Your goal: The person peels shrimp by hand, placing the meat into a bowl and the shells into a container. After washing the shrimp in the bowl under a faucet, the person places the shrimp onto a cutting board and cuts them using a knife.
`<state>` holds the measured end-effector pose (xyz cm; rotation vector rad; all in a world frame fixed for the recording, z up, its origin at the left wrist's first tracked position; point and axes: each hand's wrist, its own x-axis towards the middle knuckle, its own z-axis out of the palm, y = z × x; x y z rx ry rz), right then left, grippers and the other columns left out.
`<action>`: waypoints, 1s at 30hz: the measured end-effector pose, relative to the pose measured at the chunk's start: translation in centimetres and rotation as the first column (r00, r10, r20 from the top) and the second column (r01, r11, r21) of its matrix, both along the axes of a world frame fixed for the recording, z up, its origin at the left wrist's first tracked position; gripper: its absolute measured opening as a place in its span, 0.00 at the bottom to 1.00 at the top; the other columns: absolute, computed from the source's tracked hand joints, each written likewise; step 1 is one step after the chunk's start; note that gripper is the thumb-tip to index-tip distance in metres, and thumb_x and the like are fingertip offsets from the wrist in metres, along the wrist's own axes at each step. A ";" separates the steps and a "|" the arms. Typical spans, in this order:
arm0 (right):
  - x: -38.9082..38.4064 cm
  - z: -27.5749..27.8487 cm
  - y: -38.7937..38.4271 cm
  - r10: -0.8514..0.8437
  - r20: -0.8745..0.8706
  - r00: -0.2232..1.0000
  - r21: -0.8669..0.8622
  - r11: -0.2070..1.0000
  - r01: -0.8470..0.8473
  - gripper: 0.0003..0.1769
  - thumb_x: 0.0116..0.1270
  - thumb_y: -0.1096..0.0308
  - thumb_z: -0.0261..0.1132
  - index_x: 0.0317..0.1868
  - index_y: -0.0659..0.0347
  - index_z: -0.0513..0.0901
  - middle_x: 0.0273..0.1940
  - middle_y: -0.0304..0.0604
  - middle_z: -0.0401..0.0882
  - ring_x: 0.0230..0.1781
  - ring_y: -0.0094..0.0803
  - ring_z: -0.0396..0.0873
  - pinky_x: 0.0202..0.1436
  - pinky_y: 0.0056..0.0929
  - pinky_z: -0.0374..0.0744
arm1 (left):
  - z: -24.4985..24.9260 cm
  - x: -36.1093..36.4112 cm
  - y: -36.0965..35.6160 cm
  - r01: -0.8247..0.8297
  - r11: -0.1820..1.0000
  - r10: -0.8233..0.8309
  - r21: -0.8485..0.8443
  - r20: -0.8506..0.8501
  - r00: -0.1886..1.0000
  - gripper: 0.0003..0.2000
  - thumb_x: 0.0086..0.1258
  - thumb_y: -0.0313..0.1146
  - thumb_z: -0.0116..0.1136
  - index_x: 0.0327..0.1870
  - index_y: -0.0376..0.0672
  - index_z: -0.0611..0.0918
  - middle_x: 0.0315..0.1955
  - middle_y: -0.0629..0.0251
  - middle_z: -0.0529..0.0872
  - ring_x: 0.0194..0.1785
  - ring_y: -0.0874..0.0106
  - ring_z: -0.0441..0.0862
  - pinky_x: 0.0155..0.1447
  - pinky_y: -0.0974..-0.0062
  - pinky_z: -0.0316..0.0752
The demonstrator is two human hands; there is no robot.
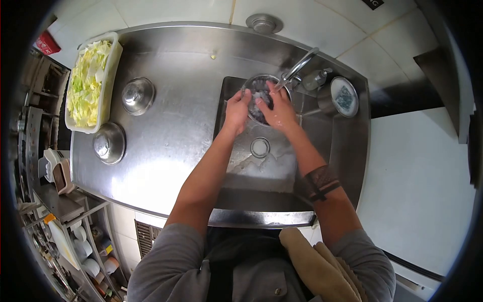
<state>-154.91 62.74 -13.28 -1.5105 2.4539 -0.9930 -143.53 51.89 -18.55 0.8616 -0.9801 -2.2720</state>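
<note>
Under the tap in the sink is a round metal bowl, with water splashing and whitish suds inside. My left hand grips the bowl's left rim, its thumb toward the inside. My right hand reaches over the right side into the bowl, wet, with thumb and fingers spread. Whether its fingertips press on anything small in there is blurred. A curved chrome tap ends just above my right fingers. Below the bowl, the round drain shows in the sink floor.
Two upturned metal bowls rest on the steel counter at left. Beside them stands a white tub of cut lettuce. A soap bottle and a pot are right of the tap. A shelf rack stands at lower left.
</note>
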 end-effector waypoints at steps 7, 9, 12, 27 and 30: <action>2.8 -3.3 -1.9 -0.003 0.831 0.557 -0.302 0.838 0.455 0.27 0.85 0.54 0.55 0.77 0.54 0.70 0.71 0.48 0.74 0.71 0.48 0.74 0.74 0.43 0.75 | 9.1 -2.2 1.6 0.249 0.755 0.132 -0.606 0.513 0.848 0.27 0.73 0.49 0.63 0.66 0.42 0.84 0.50 0.44 0.91 0.57 0.54 0.90 0.60 0.64 0.81; 2.9 -2.7 -1.7 0.360 0.912 0.199 -0.411 0.782 0.468 0.25 0.84 0.54 0.57 0.75 0.53 0.72 0.69 0.48 0.75 0.70 0.41 0.75 0.70 0.41 0.76 | 11.4 -2.6 3.2 0.432 0.571 0.168 -0.698 0.614 0.771 0.29 0.70 0.50 0.63 0.69 0.46 0.83 0.52 0.44 0.90 0.56 0.45 0.87 0.61 0.54 0.81; 3.2 -3.2 -1.2 0.649 0.713 -0.264 -0.462 0.719 0.520 0.23 0.83 0.56 0.59 0.72 0.53 0.74 0.66 0.47 0.78 0.66 0.36 0.78 0.65 0.40 0.79 | 11.5 -2.9 6.7 0.617 0.181 0.433 -0.766 0.625 0.650 0.32 0.68 0.51 0.65 0.72 0.47 0.80 0.64 0.39 0.81 0.67 0.41 0.78 0.68 0.47 0.75; -0.4 -0.5 -2.9 -0.139 0.268 0.953 0.035 0.990 0.135 0.23 0.55 0.73 0.77 0.53 0.53 0.88 0.53 0.43 0.86 0.55 0.51 0.84 0.62 0.39 0.81 | 1.3 -0.3 -1.7 0.078 0.987 -0.073 0.142 -0.045 0.996 0.19 0.83 0.38 0.55 0.68 0.37 0.79 0.51 0.58 0.88 0.54 0.67 0.86 0.59 0.63 0.81; -1.2 -1.1 -2.7 -0.021 -0.048 0.999 0.080 0.996 0.025 0.32 0.50 0.68 0.82 0.59 0.52 0.85 0.60 0.51 0.81 0.66 0.54 0.76 0.70 0.42 0.76 | 2.4 1.0 -0.8 0.038 0.954 -0.001 0.298 -0.125 0.992 0.15 0.86 0.33 0.50 0.64 0.37 0.81 0.51 0.60 0.88 0.55 0.67 0.86 0.61 0.63 0.81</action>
